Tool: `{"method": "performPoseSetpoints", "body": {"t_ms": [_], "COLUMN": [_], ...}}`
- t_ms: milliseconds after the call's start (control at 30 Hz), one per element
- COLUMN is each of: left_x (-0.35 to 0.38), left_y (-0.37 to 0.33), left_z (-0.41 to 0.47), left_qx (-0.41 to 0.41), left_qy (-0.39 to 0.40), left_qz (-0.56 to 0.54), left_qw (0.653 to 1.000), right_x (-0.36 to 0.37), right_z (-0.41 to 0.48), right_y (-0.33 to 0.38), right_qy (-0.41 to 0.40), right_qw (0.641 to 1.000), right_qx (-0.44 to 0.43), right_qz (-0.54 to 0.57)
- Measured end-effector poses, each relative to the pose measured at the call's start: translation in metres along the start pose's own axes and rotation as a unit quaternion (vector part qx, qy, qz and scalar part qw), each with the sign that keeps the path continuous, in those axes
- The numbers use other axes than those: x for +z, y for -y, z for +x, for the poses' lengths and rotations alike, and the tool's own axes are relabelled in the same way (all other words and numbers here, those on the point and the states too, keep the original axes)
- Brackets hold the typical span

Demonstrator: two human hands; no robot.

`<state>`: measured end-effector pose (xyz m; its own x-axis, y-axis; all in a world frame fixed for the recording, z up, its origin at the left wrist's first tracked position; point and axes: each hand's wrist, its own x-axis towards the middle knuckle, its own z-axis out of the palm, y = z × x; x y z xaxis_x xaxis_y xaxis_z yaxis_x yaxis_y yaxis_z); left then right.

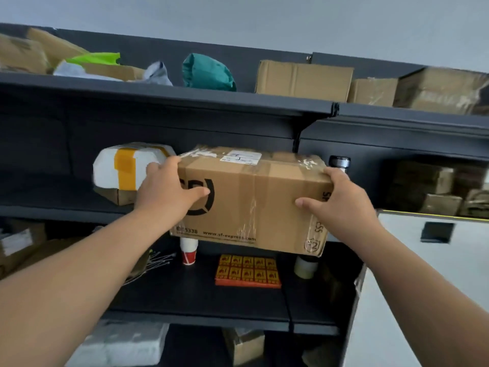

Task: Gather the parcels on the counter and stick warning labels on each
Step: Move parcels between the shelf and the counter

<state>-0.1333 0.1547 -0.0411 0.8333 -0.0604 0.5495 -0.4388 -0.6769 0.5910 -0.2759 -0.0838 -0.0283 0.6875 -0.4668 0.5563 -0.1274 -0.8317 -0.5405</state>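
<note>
Squarely between both hands [169, 192], taped brown cardboard parcel [254, 200], black print

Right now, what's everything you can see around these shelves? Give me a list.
cardboard box: one, brown and taped, held in front of the middle shelf
white foam parcel: one, white with orange tape, on the middle shelf, left of the box
warning label sheets: one stack, orange-red and yellow, on the black counter, below the box
paper cup: one, red and white, on the counter, left of the labels
tape roll: one, pale, on the counter, right of the labels
teal bag: one, teal, on the top shelf
cartons: several, brown, on the top shelf
left hand: one, grips the box's left end
right hand: one, grips the box's right end
</note>
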Motion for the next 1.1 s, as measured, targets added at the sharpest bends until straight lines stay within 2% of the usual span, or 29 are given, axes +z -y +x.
{"method": "performPoseSetpoints", "body": {"t_ms": [200, 467, 833, 1100], "left_x": [-0.025, -0.004, 0.1, 0.216], "left_y": [-0.03, -0.082, -0.155, -0.219], "left_z": [-0.086, -0.173, -0.268, -0.313], "left_qx": [0.038, 0.089, 0.16, 0.17], "left_qy": [0.066, 0.171, 0.314, 0.4], "left_qz": [-0.054, -0.127, -0.153, -0.14], "left_qw": [0.996, 0.973, 0.923, 0.89], "right_x": [-0.066, -0.144, -0.199, -0.212], "right_z": [-0.111, -0.215, -0.312, -0.331], "right_y": [-0.002, -0.031, -0.131, -0.241], "right_qy": [-0.03, -0.063, -0.092, -0.096], "right_qw": [0.997, 0.983, 0.934, 0.902], "right_qx": [0.06, 0.15, 0.318, 0.398], "right_qz": [-0.03, -0.091, -0.135, -0.138]}}
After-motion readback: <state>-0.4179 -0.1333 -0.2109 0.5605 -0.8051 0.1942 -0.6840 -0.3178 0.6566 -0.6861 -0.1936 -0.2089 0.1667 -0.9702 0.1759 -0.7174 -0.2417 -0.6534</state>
